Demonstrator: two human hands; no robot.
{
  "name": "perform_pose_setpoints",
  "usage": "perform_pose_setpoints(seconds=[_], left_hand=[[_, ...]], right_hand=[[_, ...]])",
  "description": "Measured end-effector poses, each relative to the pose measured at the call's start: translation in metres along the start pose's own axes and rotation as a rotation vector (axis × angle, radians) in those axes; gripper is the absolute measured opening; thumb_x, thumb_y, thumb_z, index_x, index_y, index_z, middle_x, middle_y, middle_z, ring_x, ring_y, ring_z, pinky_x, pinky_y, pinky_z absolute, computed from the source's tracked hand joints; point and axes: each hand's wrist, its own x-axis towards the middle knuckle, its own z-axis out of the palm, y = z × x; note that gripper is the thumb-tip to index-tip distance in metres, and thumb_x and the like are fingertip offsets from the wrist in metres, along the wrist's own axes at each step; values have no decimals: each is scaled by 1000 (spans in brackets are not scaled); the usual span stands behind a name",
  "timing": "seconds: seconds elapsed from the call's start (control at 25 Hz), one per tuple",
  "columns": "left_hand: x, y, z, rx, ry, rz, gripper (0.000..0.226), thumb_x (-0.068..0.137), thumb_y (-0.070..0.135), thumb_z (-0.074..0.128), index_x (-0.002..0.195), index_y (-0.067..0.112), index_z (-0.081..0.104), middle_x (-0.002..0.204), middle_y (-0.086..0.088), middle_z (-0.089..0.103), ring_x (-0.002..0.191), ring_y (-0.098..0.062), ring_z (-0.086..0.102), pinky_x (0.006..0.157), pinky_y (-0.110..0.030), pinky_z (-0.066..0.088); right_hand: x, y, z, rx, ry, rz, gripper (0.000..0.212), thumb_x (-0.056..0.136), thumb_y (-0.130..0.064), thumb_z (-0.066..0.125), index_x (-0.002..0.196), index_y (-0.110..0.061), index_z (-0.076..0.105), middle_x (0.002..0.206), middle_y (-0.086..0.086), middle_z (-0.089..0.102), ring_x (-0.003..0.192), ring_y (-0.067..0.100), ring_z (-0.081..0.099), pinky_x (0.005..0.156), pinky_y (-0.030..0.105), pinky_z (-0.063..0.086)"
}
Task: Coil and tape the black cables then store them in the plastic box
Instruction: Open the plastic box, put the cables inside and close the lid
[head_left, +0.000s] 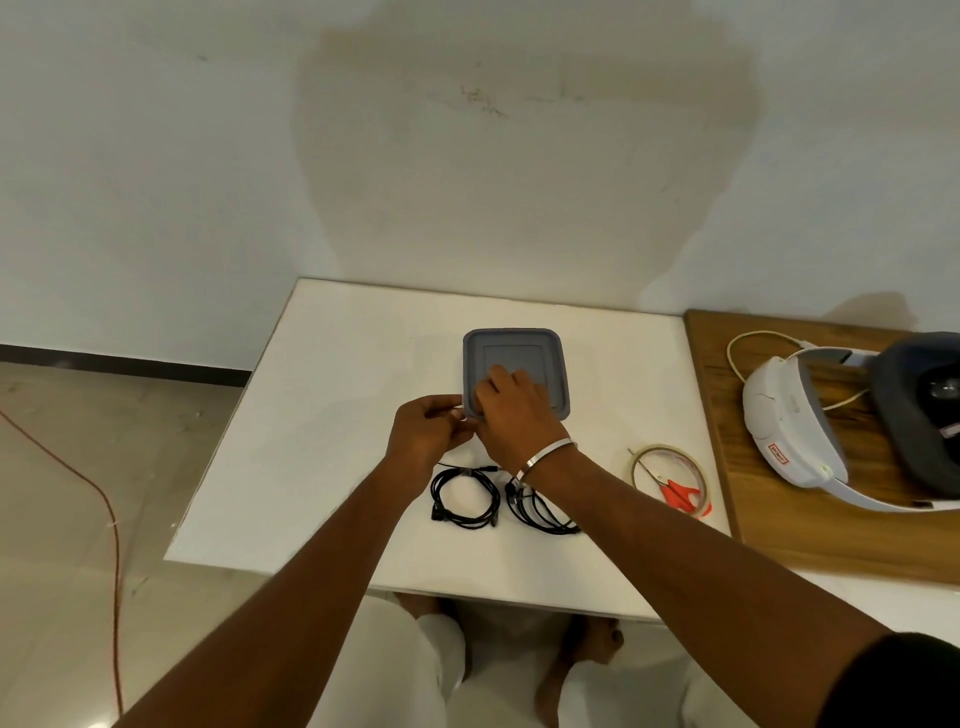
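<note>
White table (322, 415), head view. Grey plastic box (519, 348), lid on, sits near the table centre. Both hands are at its near-left corner.

Right hand (511, 415): lies over the near part of the lid, fingers curled down onto the lid surface and toward the near edge. Whether it actually grips the rim or only presses on it cannot be told; the fingertips are hidden under the hand. A metal bangle (548, 457) is on the wrist.

Left hand (428, 436): just beside the box's near-left corner, at 9 o'clock from the right hand, fingers curled in, thumb and fingertips meeting at the box's edge. The two hands touch or nearly touch there. What it pinches, if anything, is too small to make out.

Two coils of black cable lie on the table at 6 o'clock from the hands, clear of both. Left coil (465, 499) is fully visible below the left hand; right coil (540, 512) sits just beside it, partly covered by the right forearm.

Tape roll (667, 475) at 3 o'clock from the coils, well apart, with orange-handled scissors (680, 493) lying across it.
</note>
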Motion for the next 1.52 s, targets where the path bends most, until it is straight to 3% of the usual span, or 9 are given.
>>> perform_pose_setpoints(seconds=[0.32,0.68,0.84,0.96,1.04,1.16,1.32,1.52], left_hand=[[0,-5,-3,-118,-38,-22,28,90,-3,58,117,-2,62,105,-18,68,91,-24,69,76,-25,59],[1,-3,-1,-166,-17,-42,30,88,-8,58,116,0,63,97,-16,70,84,-25,70,70,-26,60],[1,-2,5,-204,4,-29,24,89,5,63,112,1,65,102,-18,71,87,-27,71,73,-28,60],[0,-5,5,-175,-8,12,29,85,7,69,113,-2,64,102,-22,70,94,-31,70,76,-30,60],[0,-4,5,-203,-5,6,28,83,4,70,109,-4,65,96,-21,70,85,-28,71,75,-29,60],[0,-2,5,-227,0,-7,24,82,2,71,104,-5,65,84,-16,66,68,-21,67,75,-30,61],[-1,-1,5,-203,-4,-1,26,84,1,69,108,-7,63,83,-15,66,71,-24,66,73,-29,61],[-2,1,3,-163,10,7,28,84,0,68,110,-8,62,82,-15,64,71,-24,65,76,-32,61]], right_hand=[[4,-1,-6,-68,-38,-95,35,90,-23,53,122,-7,49,128,12,46,109,32,48,86,40,45],[9,-3,-13,-78,-23,-178,30,93,-21,44,116,-2,51,122,15,49,103,29,51,80,37,46],[6,2,-24,67,31,-163,28,91,-22,48,108,-1,54,115,15,50,93,27,51,77,36,50],[-1,8,-35,172,123,-172,21,87,-23,54,95,-4,54,103,13,50,82,19,44,68,29,42],[-7,15,-45,279,217,-153,14,85,-22,56,84,-10,48,92,7,47,78,16,41,64,26,38],[-15,36,-60,435,412,-7,14,86,-22,54,83,-12,45,84,1,48,74,17,47,62,26,43],[-21,80,-68,671,687,351,13,93,-17,49,89,-5,52,80,9,56,70,19,51,61,18,37],[-29,137,-45,774,654,894,32,98,-23,38,107,4,53,95,22,66,80,33,64,62,30,49]])
